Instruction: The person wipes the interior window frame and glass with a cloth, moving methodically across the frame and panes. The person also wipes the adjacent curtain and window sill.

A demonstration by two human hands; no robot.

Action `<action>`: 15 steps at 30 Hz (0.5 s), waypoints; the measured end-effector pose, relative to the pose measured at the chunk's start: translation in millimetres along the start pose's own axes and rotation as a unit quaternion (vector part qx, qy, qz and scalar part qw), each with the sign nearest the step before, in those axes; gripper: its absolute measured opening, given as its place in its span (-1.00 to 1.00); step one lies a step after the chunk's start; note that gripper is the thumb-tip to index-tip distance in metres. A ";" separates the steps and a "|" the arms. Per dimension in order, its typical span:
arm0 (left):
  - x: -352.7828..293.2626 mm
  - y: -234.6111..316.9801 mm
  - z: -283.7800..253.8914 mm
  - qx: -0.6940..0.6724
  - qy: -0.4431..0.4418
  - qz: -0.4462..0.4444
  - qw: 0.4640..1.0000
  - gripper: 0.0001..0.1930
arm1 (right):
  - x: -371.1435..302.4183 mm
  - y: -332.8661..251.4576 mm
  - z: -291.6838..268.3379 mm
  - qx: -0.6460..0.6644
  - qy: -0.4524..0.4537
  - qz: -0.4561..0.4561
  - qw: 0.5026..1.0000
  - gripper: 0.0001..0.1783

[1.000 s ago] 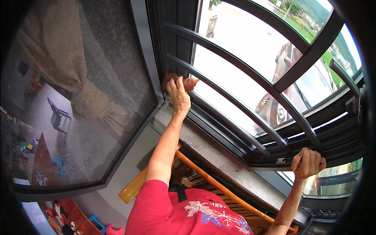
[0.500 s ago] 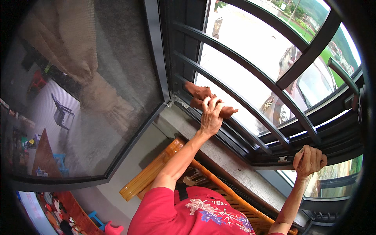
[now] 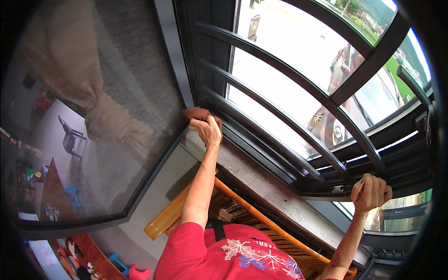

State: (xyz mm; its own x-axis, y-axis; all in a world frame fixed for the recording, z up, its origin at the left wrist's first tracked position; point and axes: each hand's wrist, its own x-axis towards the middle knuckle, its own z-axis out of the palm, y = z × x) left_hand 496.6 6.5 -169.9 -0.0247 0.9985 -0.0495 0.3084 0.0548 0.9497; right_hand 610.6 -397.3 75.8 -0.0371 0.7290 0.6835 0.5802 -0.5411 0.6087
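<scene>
My left hand is closed on a reddish-brown cloth, pressing it into the corner where the dark window frame meets the open mesh screen panel. Part of the cloth is hidden behind my fingers. To the right, my right hand is wrapped round the lower edge of the dark frame part, its fingers curled over the top. Dark security bars curve across the opening between and above my hands.
Below the frame runs a rough grey sill. A wooden bench stands against the wall under it. A window handle sticks out at the upper right. Through the bars a parked car shows outside.
My left hand has moved left with the cloth, from the lower rail behind the bars to the corner by the screen panel. My right hand keeps its hold on the frame.
</scene>
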 end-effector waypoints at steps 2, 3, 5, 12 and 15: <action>0.3 1.9 11.7 0.024 0.038 0.097 0.994 -0.43 | 0.3 0.0 0.1 -0.004 -0.003 0.001 1.000 -0.86; 2.4 -1.1 18.2 0.042 0.031 0.110 0.993 -0.45 | 0.1 0.1 -0.3 -0.007 -0.005 0.002 1.000 -0.87; 12.6 -16.4 31.0 0.128 -0.015 0.134 0.983 -0.50 | -1.1 1.0 -2.4 -0.013 -0.019 0.000 1.000 -0.87; 26.2 -38.6 41.2 0.357 -0.114 0.205 0.904 -0.49 | -4.6 1.9 -6.5 -0.033 -0.049 0.002 0.998 -0.83; 15.4 -28.2 28.9 0.382 -0.155 0.271 0.870 -0.57 | -4.6 0.9 -6.2 -0.039 -0.054 0.007 0.998 -0.83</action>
State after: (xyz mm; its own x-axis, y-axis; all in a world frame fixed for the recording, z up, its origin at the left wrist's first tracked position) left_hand 515.0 20.6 -206.4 0.5425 0.8271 0.1471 0.7397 -0.5533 0.3830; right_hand 606.3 -403.7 75.7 0.0603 0.7598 0.6474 0.5153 -0.5791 0.6317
